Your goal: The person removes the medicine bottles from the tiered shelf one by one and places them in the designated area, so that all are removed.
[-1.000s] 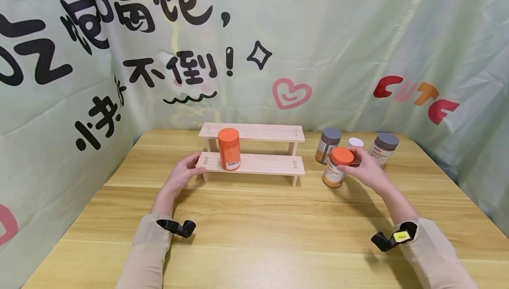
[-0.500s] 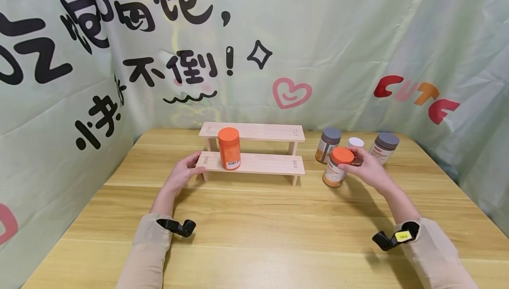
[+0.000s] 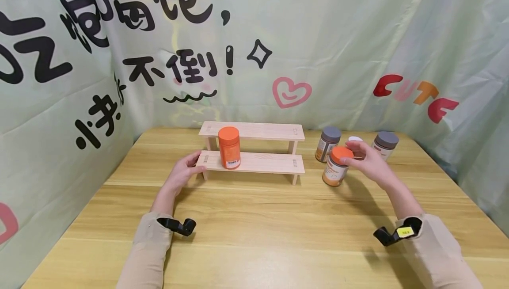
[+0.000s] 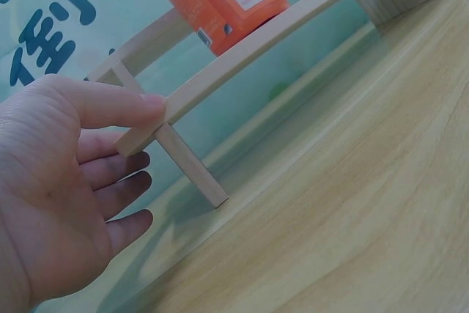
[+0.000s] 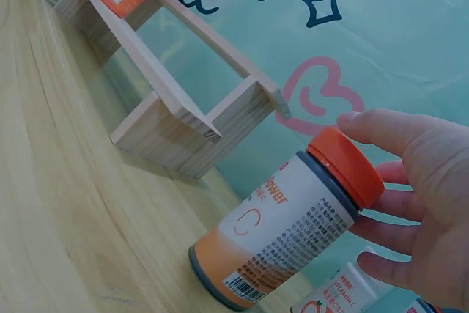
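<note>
My left hand [image 3: 184, 172] grips the left end of the lower board of a two-tier wooden rack [image 3: 274, 163], thumb in front and fingers behind. An orange supplement bottle [image 3: 229, 148] stands upright on that board, near its left end. To the right of the rack, a supplement bottle [image 3: 335, 172] with an orange cap and a white and orange label stands on the table. Around its cap are the loosely spread fingers of my right hand [image 3: 370, 161]. In the right wrist view, the thumb [image 5: 377, 128] is at the cap's top edge and a gap shows between cap and palm.
Behind the right hand are two grey-capped bottles, one on the left [image 3: 328, 144] and one on the right [image 3: 385, 145]. Between them a white-capped bottle [image 3: 355, 138] is mostly hidden by the hand. A printed cloth [image 3: 342, 50] hangs behind the wooden table [image 3: 254, 227].
My right hand has shifted slightly right and its fingers have loosened around the orange cap, while that bottle stays in place. The left hand and the rack have not moved.
</note>
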Available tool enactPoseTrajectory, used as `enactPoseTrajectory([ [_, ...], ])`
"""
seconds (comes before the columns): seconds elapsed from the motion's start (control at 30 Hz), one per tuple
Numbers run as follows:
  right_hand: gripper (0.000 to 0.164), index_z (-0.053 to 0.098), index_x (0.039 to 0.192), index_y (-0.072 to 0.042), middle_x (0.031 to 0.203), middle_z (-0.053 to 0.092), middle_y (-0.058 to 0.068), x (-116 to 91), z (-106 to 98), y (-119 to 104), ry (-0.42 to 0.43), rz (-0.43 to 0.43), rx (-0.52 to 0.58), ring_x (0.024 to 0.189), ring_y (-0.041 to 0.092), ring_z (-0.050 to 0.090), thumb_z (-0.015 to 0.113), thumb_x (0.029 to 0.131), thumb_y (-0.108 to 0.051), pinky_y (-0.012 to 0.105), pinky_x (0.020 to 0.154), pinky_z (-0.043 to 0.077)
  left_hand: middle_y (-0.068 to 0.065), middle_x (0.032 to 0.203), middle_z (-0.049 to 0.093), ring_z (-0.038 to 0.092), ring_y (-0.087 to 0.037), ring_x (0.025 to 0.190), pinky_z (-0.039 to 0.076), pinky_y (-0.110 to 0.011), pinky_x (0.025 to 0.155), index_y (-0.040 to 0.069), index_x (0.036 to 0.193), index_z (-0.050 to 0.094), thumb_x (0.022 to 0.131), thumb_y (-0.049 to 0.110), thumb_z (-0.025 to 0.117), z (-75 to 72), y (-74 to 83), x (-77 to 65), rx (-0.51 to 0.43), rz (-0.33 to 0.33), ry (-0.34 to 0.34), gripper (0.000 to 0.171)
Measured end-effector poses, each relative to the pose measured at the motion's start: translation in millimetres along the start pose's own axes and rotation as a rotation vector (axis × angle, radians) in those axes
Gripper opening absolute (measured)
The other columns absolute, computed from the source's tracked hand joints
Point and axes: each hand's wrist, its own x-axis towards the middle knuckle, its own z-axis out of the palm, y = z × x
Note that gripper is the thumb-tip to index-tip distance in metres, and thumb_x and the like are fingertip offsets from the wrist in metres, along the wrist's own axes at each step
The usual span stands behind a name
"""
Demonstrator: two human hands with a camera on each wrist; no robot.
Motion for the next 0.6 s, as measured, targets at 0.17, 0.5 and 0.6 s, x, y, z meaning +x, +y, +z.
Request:
enactPoseTrajectory([
  [0.17, 0.060, 0.034, 0.136, 0.009, 0.130, 0.044, 0.030, 4, -2, -5, -0.013, -0.016, 0.012, 0.114, 0.041, 0.045, 0.060, 0.091, -0.022, 0.013, 0.073, 0.043, -0.024, 0.145, 0.030, 0.029, -0.034, 0.132, 0.024, -0.045, 0.108, -0.004, 0.143, 0.027, 0.086, 0.006, 0.063, -0.9, -0.5, 0.5, -0.001, -0.003, 0.006, 0.069],
  [0.5, 0.065, 0.031, 0.141, 0.001, 0.134, 0.044, 0.025, 14, -6, -32, -0.013, -0.033, -0.014, 0.120, 0.042, 0.041, 0.059, 0.091, -0.031, 0.043, 0.086, 0.045, -0.024, 0.145, 0.029, 0.028, -0.034, 0.133, 0.023, -0.045, 0.109, -0.004, 0.143, 0.028, 0.086, 0.005, 0.063, -0.6, -1.0, 0.6, -0.001, -0.005, 0.004, 0.068],
  [0.6, 0.068, 0.031, 0.142, -0.001, 0.134, 0.046, 0.022, 17, -2, -41, -0.011, -0.031, -0.010, 0.121, 0.039, 0.042, 0.059, 0.090, -0.035, 0.052, 0.090, 0.041, -0.024, 0.145, 0.029, 0.027, -0.034, 0.133, 0.023, -0.045, 0.109, -0.005, 0.143, 0.027, 0.086, 0.005, 0.063, -0.6, -0.3, 0.3, -0.002, 0.001, -0.002, 0.068],
])
